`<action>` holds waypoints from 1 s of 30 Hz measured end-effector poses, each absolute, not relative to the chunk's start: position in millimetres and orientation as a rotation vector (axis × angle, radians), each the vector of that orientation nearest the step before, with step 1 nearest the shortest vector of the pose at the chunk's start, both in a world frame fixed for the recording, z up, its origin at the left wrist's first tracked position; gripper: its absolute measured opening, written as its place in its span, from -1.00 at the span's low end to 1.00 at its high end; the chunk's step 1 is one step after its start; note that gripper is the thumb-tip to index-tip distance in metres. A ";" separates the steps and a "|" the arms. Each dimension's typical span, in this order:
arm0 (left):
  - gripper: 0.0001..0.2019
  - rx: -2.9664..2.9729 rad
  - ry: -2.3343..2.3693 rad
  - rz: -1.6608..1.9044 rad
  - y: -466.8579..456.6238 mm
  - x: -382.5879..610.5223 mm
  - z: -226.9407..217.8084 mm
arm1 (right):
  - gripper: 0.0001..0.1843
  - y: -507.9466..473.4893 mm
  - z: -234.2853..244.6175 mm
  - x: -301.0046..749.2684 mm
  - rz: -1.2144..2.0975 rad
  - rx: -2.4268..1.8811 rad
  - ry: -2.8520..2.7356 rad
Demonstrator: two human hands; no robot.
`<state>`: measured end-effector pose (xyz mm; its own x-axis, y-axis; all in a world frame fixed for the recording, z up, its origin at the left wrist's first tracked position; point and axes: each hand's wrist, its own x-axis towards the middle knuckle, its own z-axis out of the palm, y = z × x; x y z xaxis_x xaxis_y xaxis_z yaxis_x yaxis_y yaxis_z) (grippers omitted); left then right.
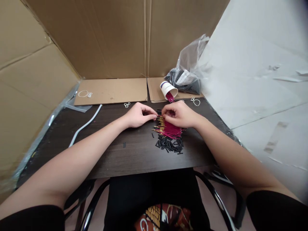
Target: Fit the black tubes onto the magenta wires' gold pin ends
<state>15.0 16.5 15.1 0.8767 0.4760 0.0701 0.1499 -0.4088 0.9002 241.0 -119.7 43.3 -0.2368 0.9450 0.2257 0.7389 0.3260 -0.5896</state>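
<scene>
Magenta pins [169, 129] with gold tips lie in a heap mid-table [120, 157], black sleeves [169, 144] piled just in front. Right hand [179, 114] rests on the heap, fingers curled, apparently pinching a pin. Left hand [138, 115], fingertips pinched together, meets it; its contents are too small to tell. Behind: tipped cup [168, 89] of pins, plastic bag [189, 72].

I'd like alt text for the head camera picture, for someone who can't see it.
Two bare hands, left hand and right hand, meet fingertip to fingertip over a pile of pink wires on a dark table. Short black tubes lie just in front, a tipped paper cup and plastic bag behind, cardboard walls around.
</scene>
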 end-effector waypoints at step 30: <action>-0.85 2.176 0.034 0.103 24.5 6.9 28.2 | -0.86 -104.7 30.1 272.4 0.311 -1.652 -1.994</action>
<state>6.9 24.5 28.2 0.9961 0.0634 0.0609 -0.0139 -0.5705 0.8212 272.4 -104.7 30.1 -0.1144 0.9619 0.2485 0.8407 0.2270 -0.4916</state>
